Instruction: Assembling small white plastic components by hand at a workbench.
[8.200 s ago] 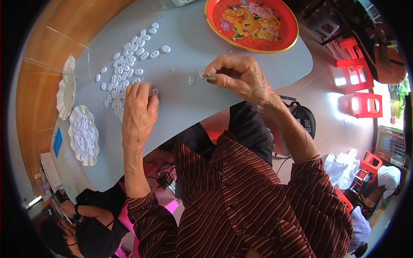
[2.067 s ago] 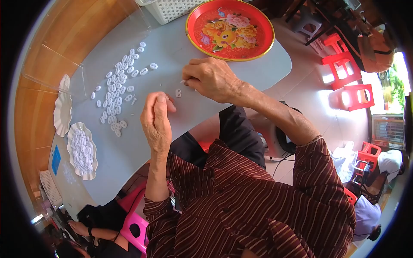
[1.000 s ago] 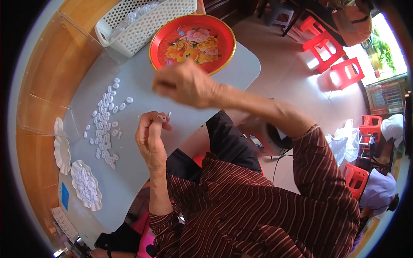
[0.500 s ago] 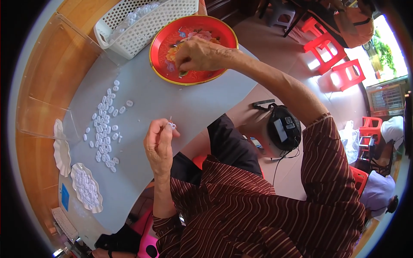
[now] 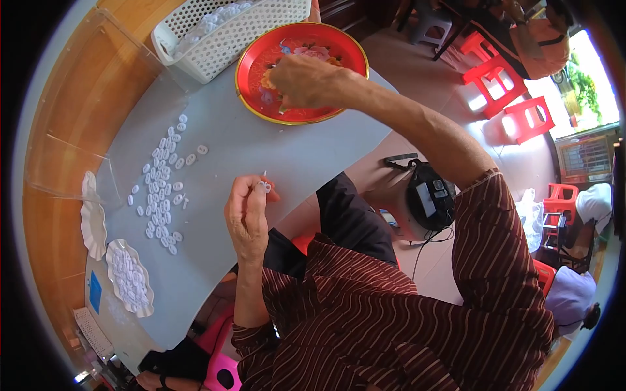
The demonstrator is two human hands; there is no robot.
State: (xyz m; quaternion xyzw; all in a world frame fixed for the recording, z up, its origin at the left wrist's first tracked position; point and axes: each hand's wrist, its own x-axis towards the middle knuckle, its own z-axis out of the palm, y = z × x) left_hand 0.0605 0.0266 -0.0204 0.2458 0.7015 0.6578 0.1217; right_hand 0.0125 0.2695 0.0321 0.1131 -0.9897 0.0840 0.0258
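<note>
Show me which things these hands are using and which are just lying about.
Likely in use:
small white piece in left hand
red tray under right hand
loose white pieces
filled wavy dish
white basket

Just lying about:
black bag
pink stool
red stools
plastic bag

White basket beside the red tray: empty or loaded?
Loaded, at least partly: white pieces show inside the white basket. How full, I cannot tell: its bottom is hidden.

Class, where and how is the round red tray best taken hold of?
Probably by the gold-edged rim of the red tray, pinched from the near side: the raised edge curves outward there, while the white basket sits close to its far left side.
</note>
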